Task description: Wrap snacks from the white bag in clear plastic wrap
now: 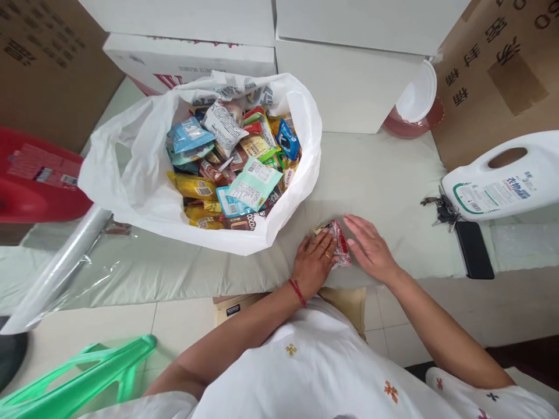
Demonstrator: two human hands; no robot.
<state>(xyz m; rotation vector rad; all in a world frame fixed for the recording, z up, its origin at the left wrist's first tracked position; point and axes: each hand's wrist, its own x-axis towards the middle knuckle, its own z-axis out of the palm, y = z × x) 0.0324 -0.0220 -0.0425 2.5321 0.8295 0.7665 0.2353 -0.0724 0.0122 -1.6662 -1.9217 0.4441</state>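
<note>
My left hand (315,258) lies flat over a red snack packet in clear wrap (342,243), pressing it against the cloth-covered table (375,174). Its fingers are stretched out, and they hide the packet's left part. Just to the right of the packet, my right hand (369,244) is held with fingers extended and apart, nothing in it. Up and to the left stands a white plastic bag (301,139) with its mouth spread wide, full of small packaged snacks (227,134) in many colours.
White boxes (345,87) and cardboard cartons (489,75) wall the back and sides. At right are a white detergent bottle (510,180), keys (445,210) and a black phone (474,250). A red container (39,180) and a film roll (61,267) stand left; a green stool (87,378) is below.
</note>
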